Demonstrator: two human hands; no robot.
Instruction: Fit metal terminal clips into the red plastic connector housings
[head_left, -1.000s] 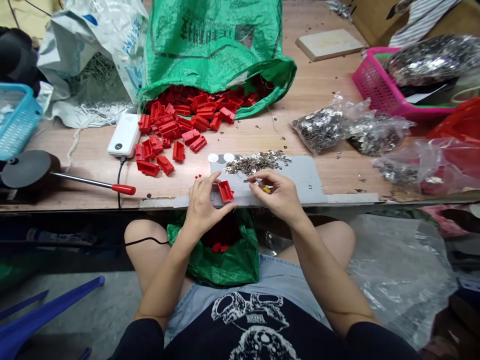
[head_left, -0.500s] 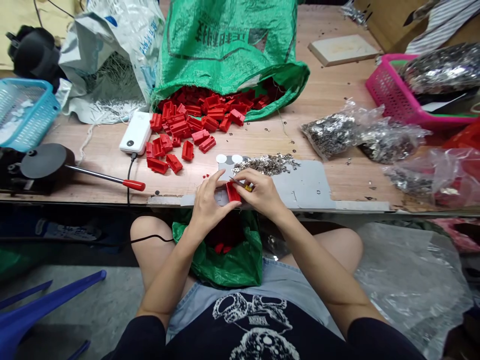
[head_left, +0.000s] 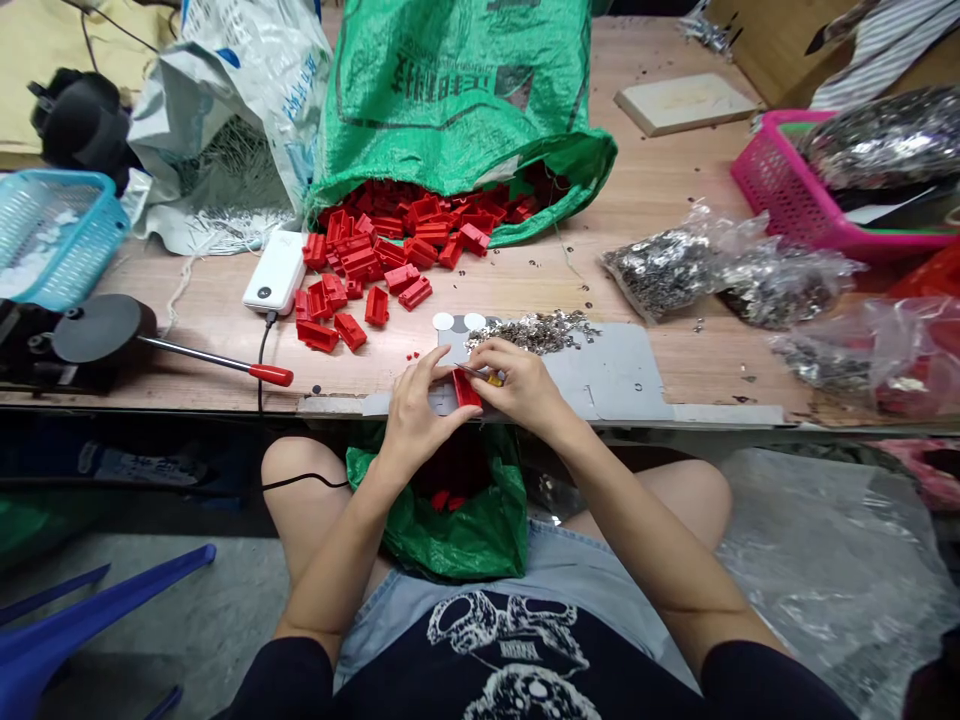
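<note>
Since the earlier frame, my right hand (head_left: 521, 385) has come over from beside the metal bits (head_left: 536, 333) to the red box (head_left: 466, 390), bringing the yellow-handled tool (head_left: 495, 380) with it. That box sits at the front edge of the worktop (head_left: 517, 270), near its middle, over the grey mat (head_left: 619, 370). Left hand (head_left: 414, 405) half open, I have it pinched, thumb at the near end and fingertips by the far one. My right fingers are closed around the tool, its thin metal end lying across the far end of the box. Whether a metal bit is at the tip, I can't tell; my fingers cover too much.

To do this well, I'd keep the box firm but not squeezed, since thin plastic walls could bow, and keep my left fingertips out of the point's path. Small, straight pushes should serve better than prying, which might tip the box or let the point skid.

Just beyond, the metal bits lie on the far part of the mat. Farther toward the back left, loose red boxes (head_left: 360, 260) spill from the green sack (head_left: 457, 100). Below the front edge, the green bag (head_left: 469, 545) rests in my lap.
</note>
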